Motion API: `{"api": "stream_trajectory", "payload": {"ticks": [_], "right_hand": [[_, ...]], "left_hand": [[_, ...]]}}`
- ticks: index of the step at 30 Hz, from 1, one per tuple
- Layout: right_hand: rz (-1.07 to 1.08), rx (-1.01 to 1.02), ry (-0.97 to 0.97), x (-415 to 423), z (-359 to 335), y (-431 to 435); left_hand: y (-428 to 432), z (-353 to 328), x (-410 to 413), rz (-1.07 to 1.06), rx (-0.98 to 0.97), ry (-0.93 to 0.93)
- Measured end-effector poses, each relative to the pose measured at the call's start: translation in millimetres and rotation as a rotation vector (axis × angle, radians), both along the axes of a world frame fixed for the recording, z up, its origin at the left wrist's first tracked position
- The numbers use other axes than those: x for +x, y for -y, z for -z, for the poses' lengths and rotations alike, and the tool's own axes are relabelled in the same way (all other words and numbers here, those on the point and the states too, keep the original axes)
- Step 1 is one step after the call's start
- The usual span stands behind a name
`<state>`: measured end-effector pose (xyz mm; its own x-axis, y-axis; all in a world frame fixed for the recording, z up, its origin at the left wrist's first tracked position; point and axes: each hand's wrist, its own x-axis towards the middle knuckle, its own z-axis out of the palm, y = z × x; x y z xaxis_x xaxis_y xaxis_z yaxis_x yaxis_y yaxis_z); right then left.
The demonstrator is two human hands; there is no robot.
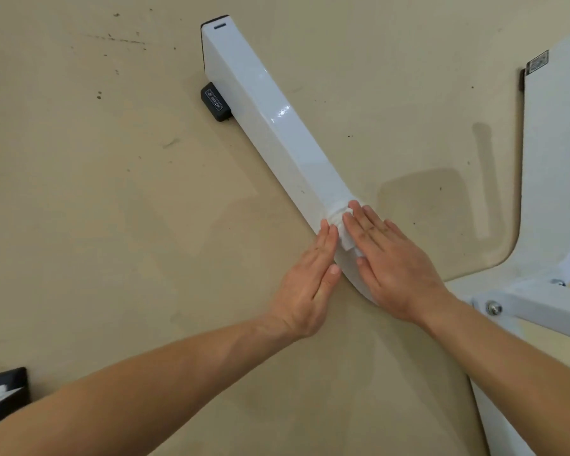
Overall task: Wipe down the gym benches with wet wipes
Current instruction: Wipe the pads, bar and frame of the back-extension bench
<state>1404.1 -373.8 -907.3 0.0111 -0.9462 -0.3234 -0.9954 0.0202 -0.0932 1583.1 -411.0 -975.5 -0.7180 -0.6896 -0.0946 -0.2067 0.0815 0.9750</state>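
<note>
Wet wipe (pixel 337 219) on bench leg (pixel 270 120) beneath flat right hand (pixel 392 268), left hand (pixel 310 284) alongside, fingers (pixel 371 227) straight, together

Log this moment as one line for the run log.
step: wiping bench leg | right hand: flat, pressing wet wipe onto leg top | left hand: flat against leg side, fingertips at wipe
</note>
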Motion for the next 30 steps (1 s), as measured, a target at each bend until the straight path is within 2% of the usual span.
{"api": "stream_trajectory", "payload": {"ticks": [4,7,14,17,24,27,30], "right_hand": [[0.023,0.021,-0.046,-9,-4,-59],[0.028,0.022,-0.057,-8,-5,-73],[0.081,0.003,-0.047,6,4,-7],[0.066,0.012,-0.068,8,4,0],[0.098,0.035,-0.067,0,-2,-76],[0.145,-0.050,-0.004,-1,-2,-93],[0.258,-0.272,0.106,9,3,-81]], "left_hand": [[-31,6,-1,0.131,-0.017,0.013],[-32,8,1,0.168,-0.045,0.024],[1,6,-2,0.016,-0.052,0.066],[-2,3,-4,0.019,-0.057,0.069],[-47,0,-4,0.186,-0.128,0.107],[-40,1,-2,0.198,-0.229,0.136],[-24,7,5,0.225,-0.420,0.105]]}}
